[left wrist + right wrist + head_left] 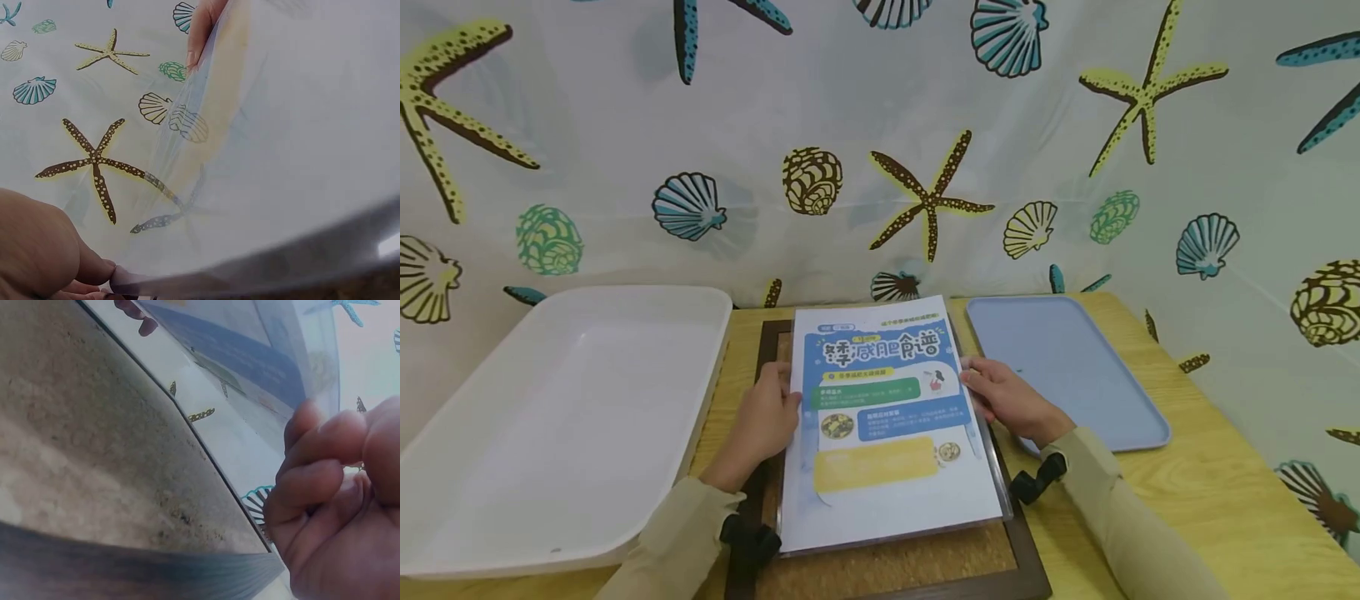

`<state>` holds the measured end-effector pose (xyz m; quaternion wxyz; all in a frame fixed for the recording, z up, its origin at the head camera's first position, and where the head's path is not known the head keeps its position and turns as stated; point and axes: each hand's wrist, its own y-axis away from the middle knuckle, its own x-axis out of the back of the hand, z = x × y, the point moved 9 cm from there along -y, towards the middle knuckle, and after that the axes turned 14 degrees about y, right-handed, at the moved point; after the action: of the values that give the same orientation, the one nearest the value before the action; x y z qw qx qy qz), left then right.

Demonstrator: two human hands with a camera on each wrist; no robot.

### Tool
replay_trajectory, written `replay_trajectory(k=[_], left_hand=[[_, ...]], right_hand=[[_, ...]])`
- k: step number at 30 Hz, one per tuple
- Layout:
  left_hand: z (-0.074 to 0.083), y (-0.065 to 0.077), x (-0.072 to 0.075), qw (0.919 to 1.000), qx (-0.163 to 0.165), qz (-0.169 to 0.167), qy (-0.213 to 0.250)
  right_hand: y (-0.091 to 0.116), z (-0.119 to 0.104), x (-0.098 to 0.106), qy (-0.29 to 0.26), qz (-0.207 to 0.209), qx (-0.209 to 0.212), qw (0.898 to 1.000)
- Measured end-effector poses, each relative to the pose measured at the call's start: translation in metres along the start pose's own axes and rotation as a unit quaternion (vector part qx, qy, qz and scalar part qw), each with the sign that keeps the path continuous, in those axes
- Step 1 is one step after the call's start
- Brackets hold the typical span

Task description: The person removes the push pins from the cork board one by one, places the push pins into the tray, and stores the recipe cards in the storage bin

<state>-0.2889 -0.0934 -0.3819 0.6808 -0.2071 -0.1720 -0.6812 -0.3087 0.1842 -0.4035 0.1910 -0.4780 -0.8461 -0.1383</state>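
A printed sheet (pixel 895 508) with blue, green and yellow blocks and Chinese lettering lies over a clear plastic sleeve (pixel 1004 492), whose rim shows along the right and bottom. My left hand (pixel 767 417) pinches the left edge, its thumb on the near side. On the opposite edge my right hand (pixel 1011 400) grips with curled fingers. Below them is a cork board (pixel 895 579) in a dark wooden frame (pixel 1033 567). The left wrist view shows the transparent film (pixel 181 144) bowed, with the patterned cloth visible through it. From the right wrist, the sleeve's edge (pixel 322 369) rises above the cork.
A large white tray (pixel 550 433) stands on the left of the wooden table (pixel 1210 475). Toward the right lies a shallow blue tray (pixel 1075 367), partly behind my right hand. A cloth (pixel 760 75) printed with starfish and shells hangs behind the table.
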Motion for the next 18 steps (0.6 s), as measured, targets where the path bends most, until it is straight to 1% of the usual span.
replay_trajectory(k=[6, 9, 11, 14, 18], left_hand=[[0.012, -0.001, 0.012, 0.9999, 0.000, -0.011, -0.004], [0.016, 0.000, 0.017, 0.9994, 0.017, -0.028, -0.014], [0.017, -0.001, 0.020, 0.9984, 0.031, -0.044, -0.020], [0.018, -0.002, 0.023, 0.9961, 0.052, -0.071, -0.009], [0.012, -0.003, 0.029, 0.9934, 0.069, -0.091, -0.013]], right_hand=[[-0.006, -0.002, 0.005, -0.011, 0.029, -0.023, 0.999], [-0.008, -0.006, 0.005, -0.020, 0.039, -0.031, 0.999], [-0.010, -0.010, 0.004, -0.020, 0.044, -0.028, 0.998], [-0.012, -0.018, 0.001, -0.014, 0.049, -0.015, 0.999], [-0.018, -0.026, -0.007, -0.009, 0.041, 0.000, 0.999]])
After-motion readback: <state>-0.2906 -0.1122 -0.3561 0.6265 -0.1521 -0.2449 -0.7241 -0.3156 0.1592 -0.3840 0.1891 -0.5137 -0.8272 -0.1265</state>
